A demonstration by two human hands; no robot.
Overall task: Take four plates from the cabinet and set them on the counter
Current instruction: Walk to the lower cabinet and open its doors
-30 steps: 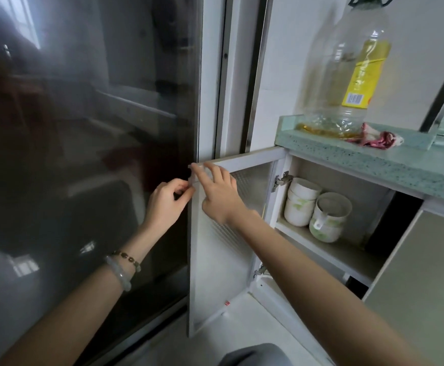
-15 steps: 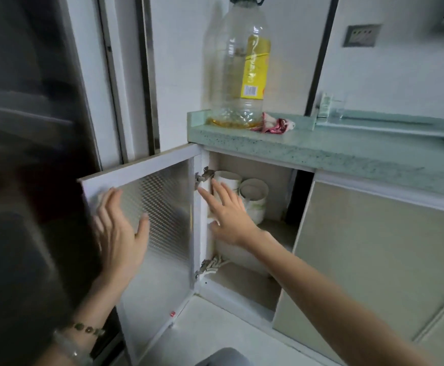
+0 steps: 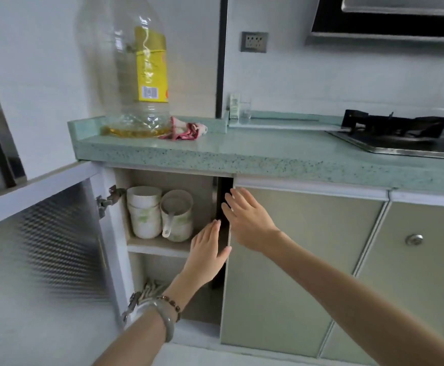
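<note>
Room for moving lies in the open cabinet (image 3: pixel 189 183), between its swung-out ribbed-glass door (image 3: pixel 44 260) and a smooth beige door (image 3: pixel 294 260). At that door's thin left edge we hold our left grip (image 3: pixel 207 256) and right grip (image 3: pixel 247 220), fingers straight and spread. Plates (image 3: pixel 151 287) show as white rims low inside, beneath the speckled green surface (image 3: pixel 242 157).

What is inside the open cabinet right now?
Upper shelf: stacked white bowls beside a second stack holding a white spoon. Below, rims of some stacked dishes show; the left wrist covers the rest.

light: bright, soft, even | shadows: faint | blur: 1 patch, cabinet door (image 3: pixel 44 260) (left edge) | edges: bowed
</note>
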